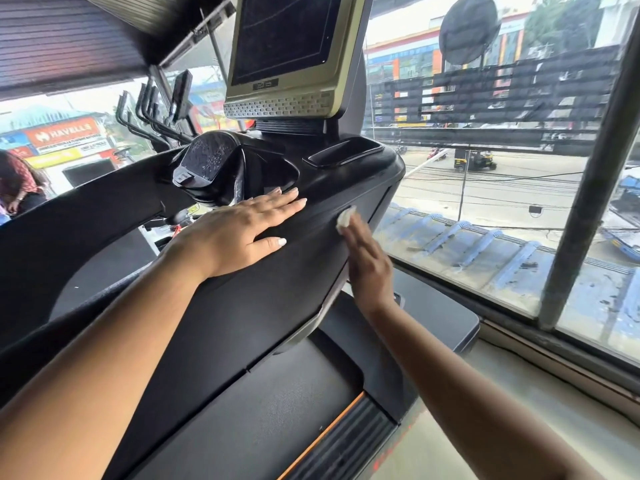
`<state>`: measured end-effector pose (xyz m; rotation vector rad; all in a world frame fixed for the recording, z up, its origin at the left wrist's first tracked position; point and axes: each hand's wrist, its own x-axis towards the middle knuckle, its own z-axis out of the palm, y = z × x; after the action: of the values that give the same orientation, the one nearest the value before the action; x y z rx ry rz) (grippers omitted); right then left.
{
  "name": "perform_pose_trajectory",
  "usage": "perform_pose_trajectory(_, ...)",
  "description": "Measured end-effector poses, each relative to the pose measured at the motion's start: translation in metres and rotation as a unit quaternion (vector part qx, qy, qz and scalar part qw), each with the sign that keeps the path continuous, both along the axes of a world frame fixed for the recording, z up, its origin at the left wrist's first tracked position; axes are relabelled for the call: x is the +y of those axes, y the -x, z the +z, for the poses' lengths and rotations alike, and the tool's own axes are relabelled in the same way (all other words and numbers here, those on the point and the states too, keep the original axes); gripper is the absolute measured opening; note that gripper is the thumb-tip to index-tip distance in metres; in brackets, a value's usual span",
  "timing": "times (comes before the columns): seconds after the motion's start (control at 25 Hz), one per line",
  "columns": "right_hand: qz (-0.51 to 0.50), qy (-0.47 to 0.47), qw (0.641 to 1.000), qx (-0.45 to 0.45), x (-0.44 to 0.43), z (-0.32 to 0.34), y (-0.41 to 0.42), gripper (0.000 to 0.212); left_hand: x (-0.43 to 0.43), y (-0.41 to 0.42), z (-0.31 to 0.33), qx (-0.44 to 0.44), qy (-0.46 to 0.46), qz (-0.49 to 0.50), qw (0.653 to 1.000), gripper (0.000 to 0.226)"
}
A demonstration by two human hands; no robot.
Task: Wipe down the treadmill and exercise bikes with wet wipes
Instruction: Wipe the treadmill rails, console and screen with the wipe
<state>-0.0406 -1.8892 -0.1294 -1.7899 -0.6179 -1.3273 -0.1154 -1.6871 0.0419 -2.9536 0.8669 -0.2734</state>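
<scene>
Two hands on one treadmill console (pixel 277 289), one wet wipe (pixel 346 218) under the right.
The left hand (pixel 239 230) lies flat on top of the black console, fingers straight and close together. The right hand (pixel 367 261), fingers also straight, presses the single crumpled white wipe against the console's right side wall (the wipe shows just past the fingertips). Neither hand curls round anything. One dark screen (pixel 287 46) stands above. Other machines' handlebars (pixel 149 112) and one other person (pixel 17 181) are at far left.
</scene>
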Motion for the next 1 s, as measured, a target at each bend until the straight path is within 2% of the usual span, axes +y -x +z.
perform_pose_trajectory(0.12,-0.077,-0.085,0.993,0.025,-0.002,0.014,-0.01,0.024,0.0,0.001,0.001,0.001,-0.003,0.004,1.0,0.067)
perform_pose_trajectory(0.24,-0.113,-0.129,0.983,0.064,0.005,0.029,-0.004,0.024,0.0,0.001,0.002,0.006,0.005,0.004,1.0,0.067)
perform_pose_trajectory(0.28,-0.11,-0.141,0.981,0.078,0.006,0.031,-0.001,0.022,-0.001,0.002,0.002,0.007,0.006,0.003,1.0,0.066)
perform_pose_trajectory(0.4,-0.018,-0.239,0.958,0.156,0.007,0.036,0.002,0.012,-0.001,0.002,0.001,0.008,0.007,0.008,1.0,0.063)
perform_pose_trajectory(0.52,0.009,-0.304,0.933,0.194,0.015,0.041,0.006,0.02,0.001,0.0,0.0,0.005,0.008,0.005,1.0,0.065)
perform_pose_trajectory(0.64,0.012,-0.255,0.957,0.135,0.042,0.03,0.027,0.022,0.001,-0.001,-0.001,0.007,0.014,-0.001,1.0,0.067)
perform_pose_trajectory(0.72,0.038,-0.166,0.983,0.068,0.064,0.015,0.053,0.022,0.001,-0.002,-0.001,0.001,0.017,-0.005,1.0,0.068)
perform_pose_trajectory(0.84,0.058,-0.038,0.998,0.007,0.069,-0.001,0.065,0.04,0.001,-0.002,-0.001,-0.001,0.016,-0.004,1.0,0.069)
perform_pose_trajectory(0.92,0.045,-0.034,0.998,0.018,0.052,0.005,0.047,0.041,0.001,-0.001,-0.002,-0.004,0.019,-0.01,1.0,0.069)
perform_pose_trajectory(1.0,0.017,-0.112,0.992,0.059,0.029,0.016,0.023,0.027,0.001,-0.001,-0.002,-0.004,0.021,-0.007,1.0,0.067)
